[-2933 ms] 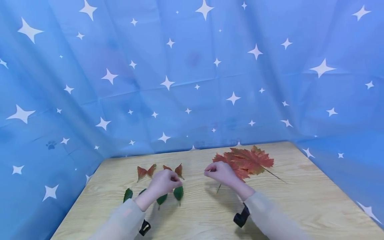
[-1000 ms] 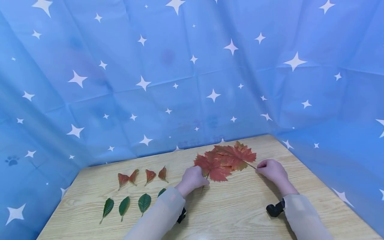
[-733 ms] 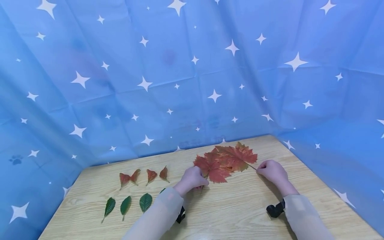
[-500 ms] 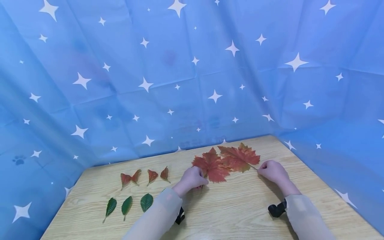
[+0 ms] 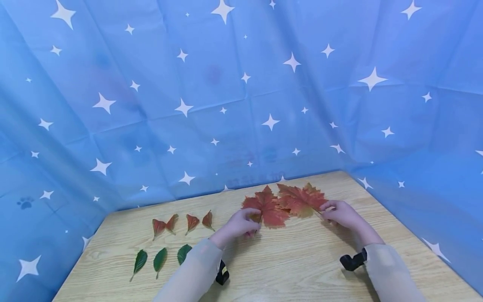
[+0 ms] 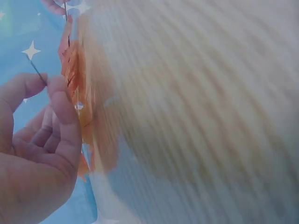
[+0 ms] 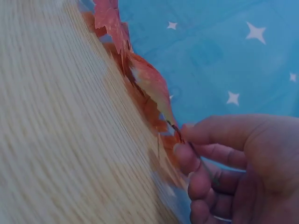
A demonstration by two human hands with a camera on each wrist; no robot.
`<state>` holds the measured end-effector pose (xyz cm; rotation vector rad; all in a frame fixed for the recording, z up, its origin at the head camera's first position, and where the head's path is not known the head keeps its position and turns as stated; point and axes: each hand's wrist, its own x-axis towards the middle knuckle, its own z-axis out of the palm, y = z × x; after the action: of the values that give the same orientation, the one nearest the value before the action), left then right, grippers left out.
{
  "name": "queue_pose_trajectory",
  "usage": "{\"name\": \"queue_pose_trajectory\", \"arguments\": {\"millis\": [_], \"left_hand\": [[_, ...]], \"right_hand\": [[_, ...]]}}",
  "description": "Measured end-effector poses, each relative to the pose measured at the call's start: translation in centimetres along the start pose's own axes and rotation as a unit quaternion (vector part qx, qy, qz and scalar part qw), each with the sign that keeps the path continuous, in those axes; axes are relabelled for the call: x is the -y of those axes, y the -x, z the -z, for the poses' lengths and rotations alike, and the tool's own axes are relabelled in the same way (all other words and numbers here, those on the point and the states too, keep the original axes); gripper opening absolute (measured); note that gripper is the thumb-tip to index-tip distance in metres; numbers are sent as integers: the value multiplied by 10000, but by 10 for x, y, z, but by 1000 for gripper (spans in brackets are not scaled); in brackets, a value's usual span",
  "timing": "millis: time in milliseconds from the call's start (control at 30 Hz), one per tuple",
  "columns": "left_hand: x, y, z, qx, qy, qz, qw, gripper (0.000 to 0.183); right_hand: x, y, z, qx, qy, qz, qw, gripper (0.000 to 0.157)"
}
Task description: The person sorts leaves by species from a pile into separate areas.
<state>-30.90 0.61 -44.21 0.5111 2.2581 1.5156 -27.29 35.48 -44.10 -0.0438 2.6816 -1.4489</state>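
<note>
Two large red maple leaves, one at left (image 5: 267, 206) and one at right (image 5: 302, 199), lie side by side at the table's far right. My left hand (image 5: 237, 223) is at the left leaf's stem; the left wrist view shows thumb and index finger pinching a thin stem (image 6: 37, 72). In the head view a gap shows between these fingers. My right hand (image 5: 344, 216) is at the right leaf's stem. The right wrist view shows that stem (image 7: 203, 165) between thumb and index fingertip, the leaf (image 7: 152, 84) tilted up before them.
Several small red leaves (image 5: 191, 222) form a row on the wooden table (image 5: 294, 268) at the left. Below them lie green leaves (image 5: 160, 259), one partly behind my left sleeve (image 5: 194, 268). A blue star-patterned curtain (image 5: 211, 142) hangs behind and beside the table.
Both hands moved right from the small leaves and left maple stem to the two maple stems. The maple leaves shifted apart. Lately the fingers of both hands have loosened somewhat in the head view.
</note>
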Motion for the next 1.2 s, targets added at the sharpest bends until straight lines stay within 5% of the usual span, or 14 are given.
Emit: {"name": "queue_pose_trajectory", "arguments": {"millis": [267, 533, 767, 1200], "left_hand": [[-1, 0, 1, 206, 422, 212, 9987, 48], [1, 4, 2, 1497, 243, 226, 9882, 65], [1, 9, -4, 1466, 409, 201, 9881, 57], [-1, 10, -9, 1372, 456, 51, 9895, 55]], "right_hand": [[-2, -1, 0, 387, -451, 241, 9979, 41], [-10, -1, 6, 1277, -910, 587, 9859, 46], [-21, -8, 2, 1826, -1432, 444, 9717, 52], [-29, -11, -1, 1881, -1816, 549, 9637, 63]]}}
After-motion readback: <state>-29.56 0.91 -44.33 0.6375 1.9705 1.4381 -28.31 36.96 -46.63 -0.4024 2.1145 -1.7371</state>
